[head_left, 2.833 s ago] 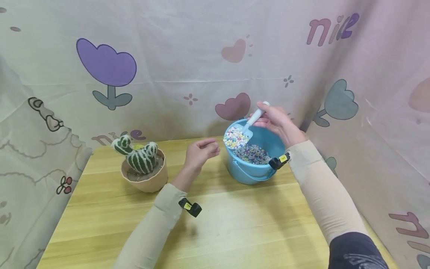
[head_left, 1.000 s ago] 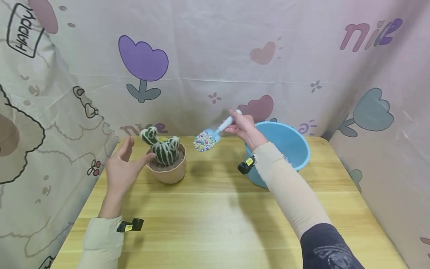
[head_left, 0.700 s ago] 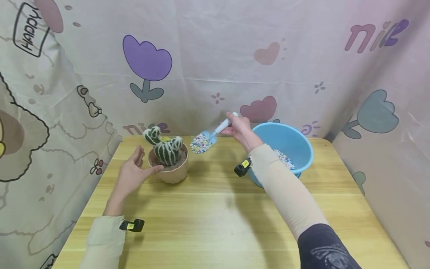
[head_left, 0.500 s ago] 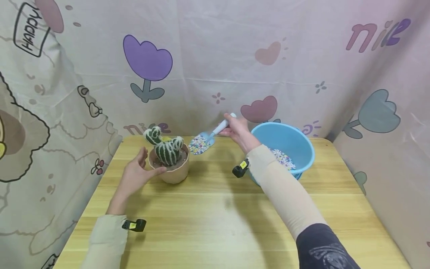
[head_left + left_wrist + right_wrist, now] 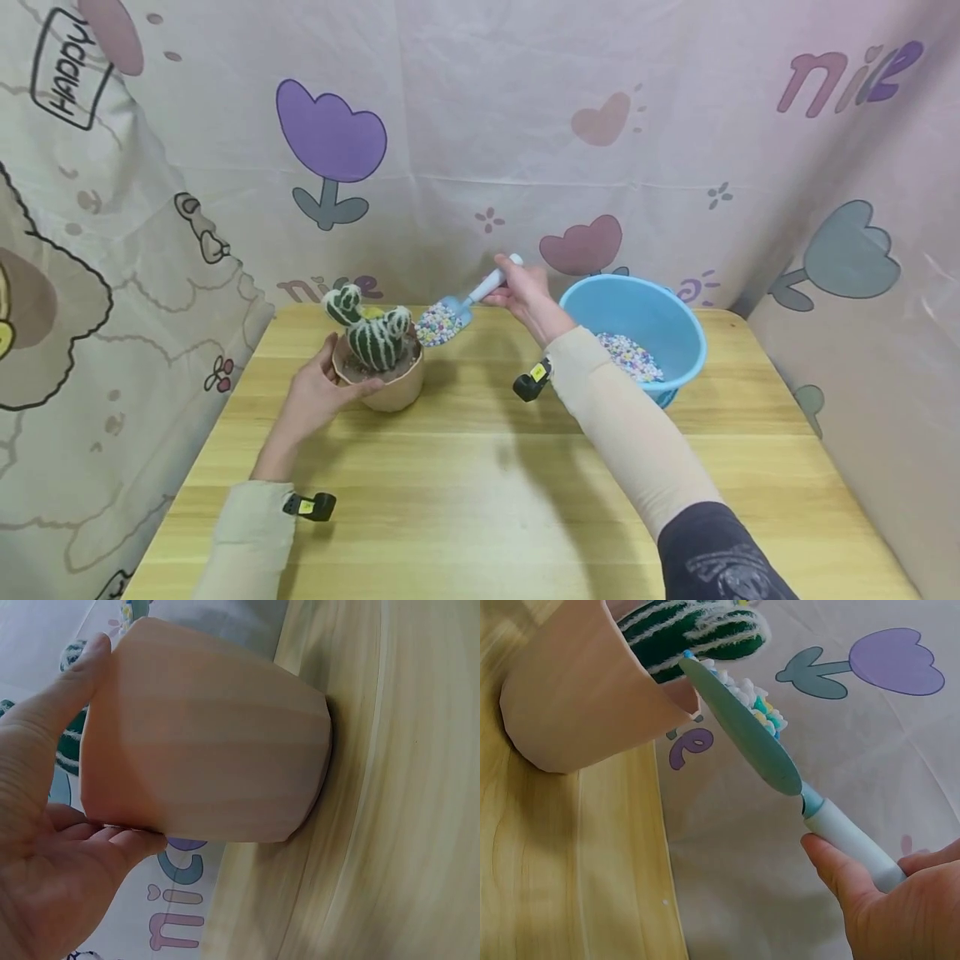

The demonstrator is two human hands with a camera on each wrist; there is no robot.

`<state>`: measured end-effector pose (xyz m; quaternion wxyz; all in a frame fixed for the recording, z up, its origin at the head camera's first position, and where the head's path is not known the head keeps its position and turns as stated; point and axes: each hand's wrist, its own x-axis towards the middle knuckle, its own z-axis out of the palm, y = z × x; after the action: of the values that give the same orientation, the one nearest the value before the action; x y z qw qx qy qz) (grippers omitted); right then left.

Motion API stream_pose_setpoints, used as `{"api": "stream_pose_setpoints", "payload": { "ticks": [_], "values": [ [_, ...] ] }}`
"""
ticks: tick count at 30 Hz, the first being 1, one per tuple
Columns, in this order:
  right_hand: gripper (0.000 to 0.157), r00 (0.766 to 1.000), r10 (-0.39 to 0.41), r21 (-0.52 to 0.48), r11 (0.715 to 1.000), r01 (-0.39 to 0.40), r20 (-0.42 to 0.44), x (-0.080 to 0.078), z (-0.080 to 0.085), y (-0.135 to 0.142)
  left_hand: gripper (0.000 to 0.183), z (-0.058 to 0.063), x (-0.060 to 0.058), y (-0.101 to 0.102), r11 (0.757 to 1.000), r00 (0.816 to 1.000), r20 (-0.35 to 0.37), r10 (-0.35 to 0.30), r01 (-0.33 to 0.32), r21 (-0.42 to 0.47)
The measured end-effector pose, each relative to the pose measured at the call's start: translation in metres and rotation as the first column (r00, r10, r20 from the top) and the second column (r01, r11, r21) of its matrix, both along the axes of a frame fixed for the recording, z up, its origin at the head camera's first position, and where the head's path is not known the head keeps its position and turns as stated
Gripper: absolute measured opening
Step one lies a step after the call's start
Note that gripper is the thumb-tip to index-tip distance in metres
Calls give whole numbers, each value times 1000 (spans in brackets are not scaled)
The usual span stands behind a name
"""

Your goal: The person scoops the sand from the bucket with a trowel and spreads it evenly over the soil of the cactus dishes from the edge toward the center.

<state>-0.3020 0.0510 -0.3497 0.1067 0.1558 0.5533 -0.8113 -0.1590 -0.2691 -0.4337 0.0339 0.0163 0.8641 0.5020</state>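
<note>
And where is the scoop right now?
In the head view, the scoop is in the right hand, at the right rim of the pot, left of the blue bucket.

Pot (image 5: 585, 697) partly beyond right-wrist view's edge.

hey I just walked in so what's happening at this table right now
A person's right hand holds a blue scoop loaded with colourful bits, its tip at the rim of a peach pot with a cactus in it. The left hand grips the pot, thumb at the rim. More bits lie in the blue bucket, on the table's right side.
</note>
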Motion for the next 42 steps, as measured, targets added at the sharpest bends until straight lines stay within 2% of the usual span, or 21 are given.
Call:
{"api": "stream_pose_setpoints", "payload": {
  "ticks": [8,16,25,31,37,42],
  "values": [
    [55,1000,-12,-14,1000,12,2,2,0,-4,124,-3,2,8,999,999,-24,34,-35,-6],
    [49,1000,-10,-10,1000,10,-10,4,-2,-8,115,-7,7,17,996,993,-74,88,-88,8],
    [49,1000,-1,18,1000,2,-30,5,-2,-15,91,-10,8,25,991,980,-151,131,-130,14],
    [48,999,-6,5,1000,7,-40,6,-4,-19,101,-10,10,29,987,975,-153,160,-162,-1],
    [47,999,12,19,1000,-11,-53,7,-4,-24,102,-11,11,31,980,966,-178,189,-197,-29],
    [46,998,18,42,999,-15,-67,8,-3,-27,103,-10,15,34,974,962,-168,215,-223,-32]
  ]
}}
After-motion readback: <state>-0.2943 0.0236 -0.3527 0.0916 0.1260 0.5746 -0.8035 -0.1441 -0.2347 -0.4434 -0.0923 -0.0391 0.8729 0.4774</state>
